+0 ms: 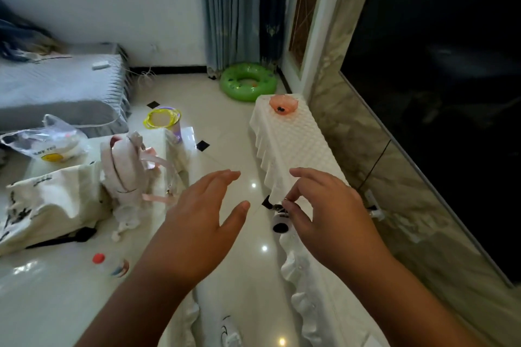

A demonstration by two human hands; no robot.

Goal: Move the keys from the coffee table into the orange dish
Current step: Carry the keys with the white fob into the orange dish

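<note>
Two hands are in view. The left hand (pixel 203 214) is spread open, holding nothing. The right hand (pixel 324 211) pinches one bunch of keys with a black-and-white fob (pixel 280 218) in the air above the floor. One translucent orange dish (pixel 283 105) sits on the white-covered cabinet (pixel 293 144), holding something small and dark. One glossy white table (pixel 42 290) carries three bags.

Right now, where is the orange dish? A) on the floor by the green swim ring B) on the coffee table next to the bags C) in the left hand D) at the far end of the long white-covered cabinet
D: the dish sits on the far end of the white-covered cabinet, well beyond both hands.
</note>
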